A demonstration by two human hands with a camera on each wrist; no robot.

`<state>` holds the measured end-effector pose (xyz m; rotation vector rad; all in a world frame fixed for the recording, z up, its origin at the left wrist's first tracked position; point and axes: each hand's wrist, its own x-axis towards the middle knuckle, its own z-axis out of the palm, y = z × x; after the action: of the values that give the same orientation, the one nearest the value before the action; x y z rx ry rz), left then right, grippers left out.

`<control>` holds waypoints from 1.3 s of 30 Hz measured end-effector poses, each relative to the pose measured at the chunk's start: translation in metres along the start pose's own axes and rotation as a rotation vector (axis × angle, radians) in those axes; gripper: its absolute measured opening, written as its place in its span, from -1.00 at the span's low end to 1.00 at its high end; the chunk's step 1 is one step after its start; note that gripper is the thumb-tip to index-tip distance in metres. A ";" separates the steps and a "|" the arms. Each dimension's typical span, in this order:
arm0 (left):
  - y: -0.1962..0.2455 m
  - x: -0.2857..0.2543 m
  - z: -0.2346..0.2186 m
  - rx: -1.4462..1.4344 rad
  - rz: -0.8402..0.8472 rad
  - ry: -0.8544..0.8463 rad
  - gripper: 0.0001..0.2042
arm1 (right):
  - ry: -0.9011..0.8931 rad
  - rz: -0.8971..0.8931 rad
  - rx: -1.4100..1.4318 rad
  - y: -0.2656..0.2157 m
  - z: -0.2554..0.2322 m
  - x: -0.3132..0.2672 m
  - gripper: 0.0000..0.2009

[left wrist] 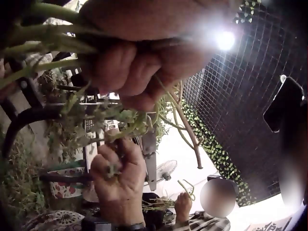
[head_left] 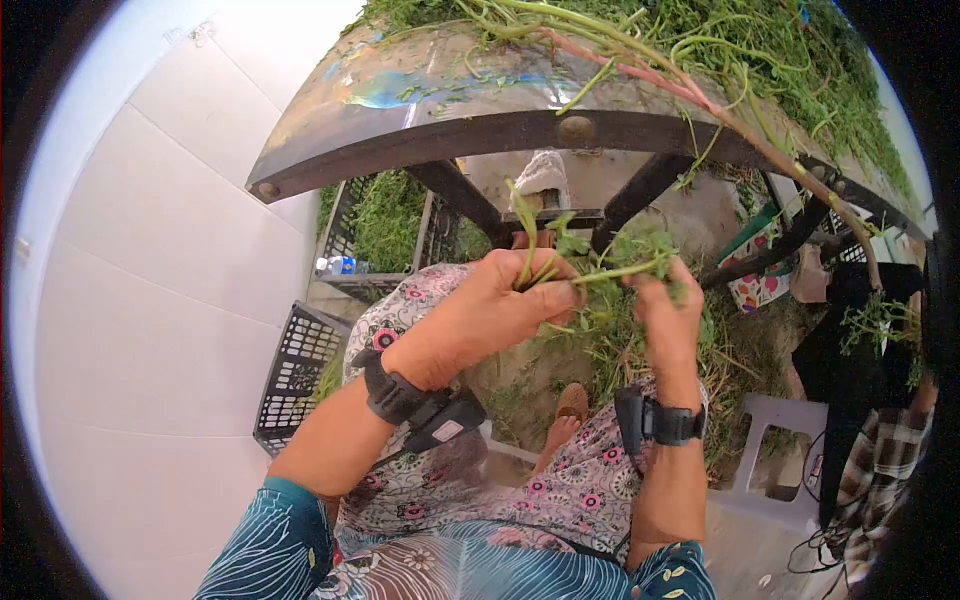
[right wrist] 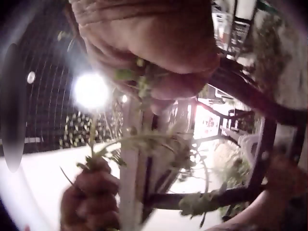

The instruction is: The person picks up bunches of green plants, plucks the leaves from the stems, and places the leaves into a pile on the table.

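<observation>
Your left hand (head_left: 480,315) gripped a bunch of green stems (head_left: 585,270) just below the metal table's (head_left: 430,110) front edge — fingers curled tight round the stalks, thumb across them. Your right hand (head_left: 665,310), beside it under the same edge, pinched the leafy end of one stem btwn thumb & fingertips. Loose greens (head_left: 700,50) lay heaped on the tabletop. A black crate (head_left: 295,375) stood under the table's left end, a white stool (head_left: 770,450) under its right — another person's hand (left wrist: 183,204) held stems beyond the table.
</observation>
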<state>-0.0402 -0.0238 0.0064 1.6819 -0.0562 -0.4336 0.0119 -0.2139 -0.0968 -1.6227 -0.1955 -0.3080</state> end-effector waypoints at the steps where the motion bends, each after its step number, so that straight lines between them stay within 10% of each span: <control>1: 0.002 0.000 -0.002 -0.062 -0.030 0.014 -0.80 | -0.040 0.200 0.375 -0.018 -0.008 0.003 -0.86; 2: 0.004 0.002 -0.003 -0.120 -0.059 0.025 -0.81 | -0.078 0.400 0.751 -0.030 -0.015 0.004 -0.87; 10: -0.006 0.005 -0.007 -0.465 -0.023 0.101 -0.86 | -0.060 0.297 0.841 -0.038 -0.035 0.005 -0.88; 14: -0.007 0.007 -0.013 -0.618 0.015 0.126 -0.86 | -0.093 0.330 0.650 -0.046 -0.038 0.004 -0.89; 18: -0.006 0.008 -0.012 -0.542 -0.003 0.130 -0.82 | -0.509 0.338 0.095 -0.049 -0.023 -0.001 -0.82; 21: -0.006 0.007 -0.005 -0.397 0.004 0.116 -0.79 | -0.711 -0.064 -0.111 -0.048 0.002 -0.014 -0.75; 25: -0.001 0.007 0.002 -0.184 -0.014 0.134 -0.81 | -0.924 -0.123 -0.302 -0.059 0.022 -0.026 -0.62; 39: -0.001 0.006 0.005 -0.010 0.047 0.114 -0.87 | -0.358 0.453 0.523 -0.066 0.011 -0.014 -0.83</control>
<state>-0.0363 -0.0299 0.0038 1.6891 -0.0096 -0.3011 -0.0210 -0.1967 -0.0392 -1.1454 -0.1569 0.3621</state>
